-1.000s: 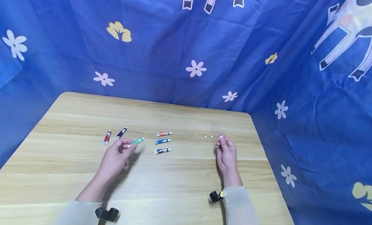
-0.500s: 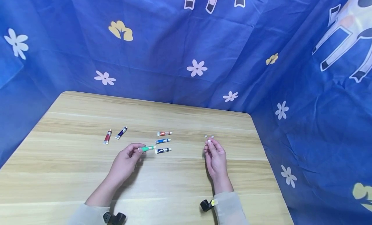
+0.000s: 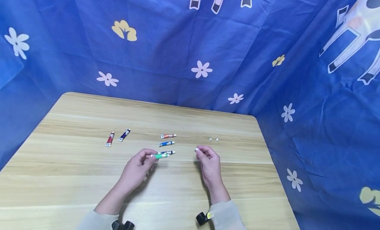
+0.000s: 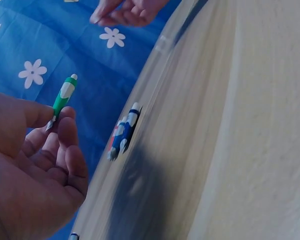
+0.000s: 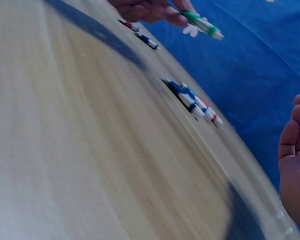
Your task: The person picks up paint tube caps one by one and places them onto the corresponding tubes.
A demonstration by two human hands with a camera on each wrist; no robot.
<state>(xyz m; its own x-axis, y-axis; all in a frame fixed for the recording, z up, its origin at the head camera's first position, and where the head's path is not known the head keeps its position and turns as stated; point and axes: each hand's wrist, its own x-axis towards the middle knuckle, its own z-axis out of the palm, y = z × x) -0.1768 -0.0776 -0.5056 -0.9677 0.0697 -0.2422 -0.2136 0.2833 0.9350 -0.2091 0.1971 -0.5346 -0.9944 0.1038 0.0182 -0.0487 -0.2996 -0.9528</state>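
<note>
The left hand (image 3: 137, 170) pinches a green paint tube (image 3: 160, 155) just in front of the three-tube row (image 3: 167, 144); right of that row, the right hand (image 3: 209, 164) pinches a small white cap (image 3: 196, 149).

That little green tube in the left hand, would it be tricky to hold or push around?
The green tube probably weighs little: the left hand holds it by fingertips at its flat tail. The crimped end likely stops it rolling far. It looks squeezable, so a hard pinch might dent it.
</note>
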